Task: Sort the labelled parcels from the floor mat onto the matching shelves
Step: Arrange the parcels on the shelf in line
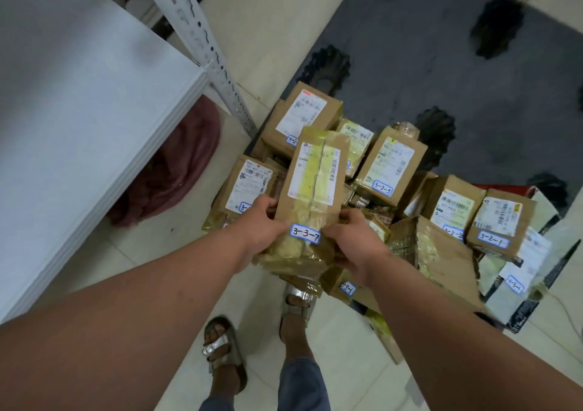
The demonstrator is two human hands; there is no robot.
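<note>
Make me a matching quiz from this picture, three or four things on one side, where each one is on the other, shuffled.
Things:
1. parcel 3-3-7
2. parcel 3-2-3
3. parcel 3-2-1
4. maroon cloth

Places:
A. under the white shelf
B. far right of the pile
C. held by the left hand and right hand
D. middle of the pile

Pairs: 1-C, 2-D, 3-B, 4-A

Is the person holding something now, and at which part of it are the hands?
Yes. Both hands hold the brown parcel labelled 3-3-7 at its near end: the left hand grips the left edge, the right hand the right edge, beside the label.
</note>
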